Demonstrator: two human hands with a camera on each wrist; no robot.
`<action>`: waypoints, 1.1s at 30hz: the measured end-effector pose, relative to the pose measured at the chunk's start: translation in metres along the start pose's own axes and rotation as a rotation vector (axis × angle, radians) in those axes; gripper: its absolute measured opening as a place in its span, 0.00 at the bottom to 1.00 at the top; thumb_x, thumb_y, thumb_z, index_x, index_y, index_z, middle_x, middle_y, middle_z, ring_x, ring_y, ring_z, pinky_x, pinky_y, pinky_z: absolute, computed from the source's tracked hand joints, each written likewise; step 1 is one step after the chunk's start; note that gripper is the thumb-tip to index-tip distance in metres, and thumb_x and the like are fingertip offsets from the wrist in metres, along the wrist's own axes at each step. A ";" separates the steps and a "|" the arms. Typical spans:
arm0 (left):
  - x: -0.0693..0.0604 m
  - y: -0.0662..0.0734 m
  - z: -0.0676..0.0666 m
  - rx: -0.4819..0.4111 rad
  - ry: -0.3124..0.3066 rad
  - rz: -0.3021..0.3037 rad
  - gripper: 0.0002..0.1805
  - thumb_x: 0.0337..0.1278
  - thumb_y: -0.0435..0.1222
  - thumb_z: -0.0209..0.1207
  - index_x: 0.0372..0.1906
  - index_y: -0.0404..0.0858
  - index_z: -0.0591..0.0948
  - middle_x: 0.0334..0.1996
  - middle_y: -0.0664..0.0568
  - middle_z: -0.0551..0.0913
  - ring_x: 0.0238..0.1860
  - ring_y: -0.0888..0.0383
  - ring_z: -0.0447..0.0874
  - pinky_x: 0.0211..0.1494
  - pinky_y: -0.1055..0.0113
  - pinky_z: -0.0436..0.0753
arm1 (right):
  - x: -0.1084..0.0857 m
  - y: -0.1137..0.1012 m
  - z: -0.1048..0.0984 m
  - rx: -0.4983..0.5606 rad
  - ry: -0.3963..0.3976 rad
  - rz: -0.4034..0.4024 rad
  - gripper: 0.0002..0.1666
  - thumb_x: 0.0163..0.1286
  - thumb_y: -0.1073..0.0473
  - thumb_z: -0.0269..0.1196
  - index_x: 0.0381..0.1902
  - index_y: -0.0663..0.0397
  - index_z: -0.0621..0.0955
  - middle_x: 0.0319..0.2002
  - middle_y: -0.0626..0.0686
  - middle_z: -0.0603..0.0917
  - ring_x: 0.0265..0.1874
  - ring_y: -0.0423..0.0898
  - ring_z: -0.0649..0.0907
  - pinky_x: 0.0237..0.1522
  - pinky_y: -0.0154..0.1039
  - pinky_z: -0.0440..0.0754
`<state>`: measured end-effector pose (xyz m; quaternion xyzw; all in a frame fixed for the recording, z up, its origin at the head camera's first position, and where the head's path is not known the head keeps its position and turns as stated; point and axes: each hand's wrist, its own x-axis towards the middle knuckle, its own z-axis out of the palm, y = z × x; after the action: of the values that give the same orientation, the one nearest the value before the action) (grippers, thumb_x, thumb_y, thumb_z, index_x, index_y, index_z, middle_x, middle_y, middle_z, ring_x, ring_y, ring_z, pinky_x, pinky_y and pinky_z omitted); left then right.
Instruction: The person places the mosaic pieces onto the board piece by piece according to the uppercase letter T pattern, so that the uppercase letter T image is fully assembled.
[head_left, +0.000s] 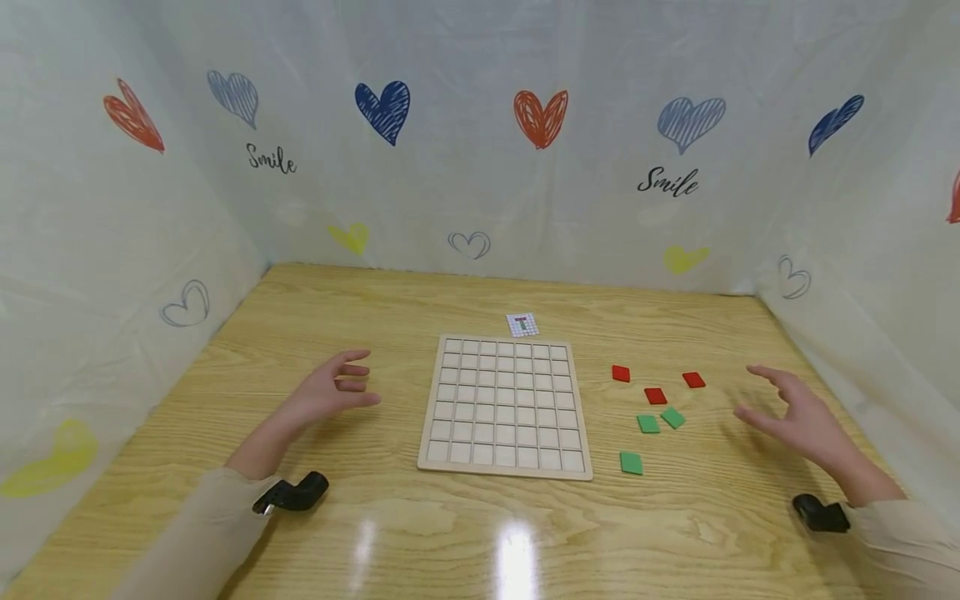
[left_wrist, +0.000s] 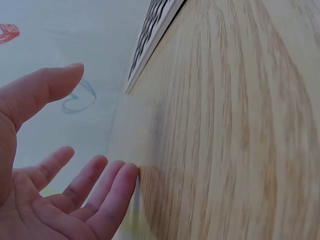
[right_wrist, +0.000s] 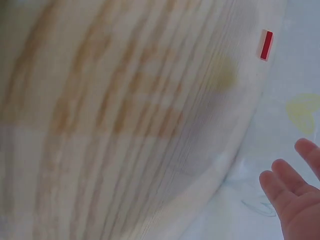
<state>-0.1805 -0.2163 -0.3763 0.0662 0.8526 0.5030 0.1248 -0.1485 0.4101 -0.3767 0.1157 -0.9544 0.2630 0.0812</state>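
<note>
The person's left hand (head_left: 337, 387) hovers above the shiny light-brown wood-grain table (head_left: 360, 312), to the left of the pale wooden square board marked off in a grid (head_left: 504, 402); its thumb stands apart from its loosely bent fingers, with only air between them. The right hand (head_left: 802, 423) hovers near the table's right side, thumb and fingers likewise parted. The two hands are well apart, one on each side of the board.

The board lies flat in the middle, with a small white printed card bearing a T shape (head_left: 522, 325) just beyond its far edge. Between board and right hand lie three flat red square tiles (head_left: 656, 396), spaced apart, the rightmost nearest that hand. Three flat green square tiles (head_left: 631, 462) lie closer to the person: two just beside each other, the third nearer the front.

Beige sleeves (head_left: 213, 521) cover both forearms, a black wrist device (head_left: 296, 492) shows at each cuff, and white sheeting printed with hearts (head_left: 465, 183) surrounds the table's back and sides
</note>
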 end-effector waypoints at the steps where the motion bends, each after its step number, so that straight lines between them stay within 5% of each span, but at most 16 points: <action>1: 0.001 0.000 0.002 -0.005 -0.006 0.003 0.46 0.50 0.41 0.68 0.70 0.32 0.55 0.60 0.31 0.65 0.57 0.38 0.69 0.53 0.50 0.73 | 0.001 0.000 0.001 0.005 -0.004 -0.006 0.43 0.59 0.57 0.68 0.64 0.72 0.61 0.58 0.77 0.61 0.53 0.75 0.62 0.48 0.67 0.60; 6: 0.006 0.002 0.009 -0.013 -0.026 0.009 0.44 0.49 0.38 0.68 0.68 0.31 0.58 0.58 0.31 0.68 0.54 0.40 0.73 0.52 0.53 0.74 | 0.004 0.001 0.003 0.002 -0.025 -0.023 0.41 0.59 0.57 0.68 0.62 0.72 0.63 0.57 0.76 0.63 0.51 0.73 0.64 0.53 0.61 0.62; 9: 0.009 0.004 0.013 -0.007 -0.032 0.002 0.42 0.49 0.36 0.68 0.67 0.32 0.60 0.57 0.32 0.69 0.53 0.41 0.74 0.52 0.53 0.74 | 0.006 0.002 0.004 0.003 -0.021 -0.049 0.39 0.58 0.59 0.68 0.61 0.72 0.65 0.56 0.74 0.65 0.51 0.72 0.66 0.61 0.34 0.60; 12: 0.011 0.005 0.017 -0.005 -0.044 -0.007 0.40 0.49 0.35 0.68 0.67 0.32 0.62 0.56 0.33 0.70 0.52 0.42 0.75 0.52 0.53 0.75 | 0.009 0.002 0.005 0.012 -0.005 -0.092 0.37 0.56 0.61 0.70 0.59 0.71 0.68 0.55 0.72 0.68 0.50 0.70 0.67 0.47 0.13 0.51; 25: 0.020 0.008 0.032 -0.044 -0.131 0.031 0.41 0.46 0.32 0.69 0.65 0.30 0.63 0.52 0.34 0.73 0.48 0.45 0.77 0.47 0.58 0.78 | 0.023 0.001 0.011 0.000 -0.011 -0.192 0.32 0.53 0.66 0.70 0.54 0.72 0.71 0.50 0.69 0.73 0.47 0.65 0.70 0.47 0.11 0.54; 33: 0.024 0.011 0.041 -0.011 -0.135 0.048 0.40 0.42 0.30 0.70 0.63 0.29 0.66 0.49 0.36 0.76 0.42 0.50 0.78 0.44 0.61 0.78 | 0.029 0.003 0.013 0.011 -0.048 -0.175 0.30 0.55 0.66 0.69 0.54 0.71 0.72 0.49 0.69 0.73 0.48 0.67 0.71 0.47 0.11 0.53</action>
<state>-0.1926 -0.1703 -0.3893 0.1199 0.8377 0.5048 0.1705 -0.1784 0.4004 -0.3825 0.2055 -0.9408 0.2575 0.0801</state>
